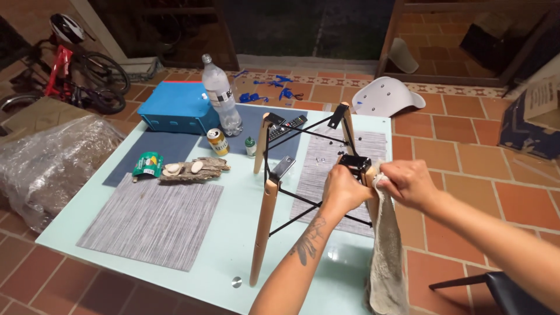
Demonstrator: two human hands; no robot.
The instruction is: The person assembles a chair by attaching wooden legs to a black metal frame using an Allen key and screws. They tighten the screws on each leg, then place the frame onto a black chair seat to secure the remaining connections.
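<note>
Head view: left hand (344, 189) clamped on chair base (303, 169) at 3 o'clock on worktop (233, 245); right hand (408, 182) clamped on cloth (386, 251) against it.

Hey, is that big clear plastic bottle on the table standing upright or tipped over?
Upright: the plastic bottle stands on its base, cap on top, beside the blue box.

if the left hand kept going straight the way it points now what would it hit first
The left hand points up and away, already gripping the wooden chair leg. Beyond that, probably the black metal bracket, though depth is unclear.
</note>
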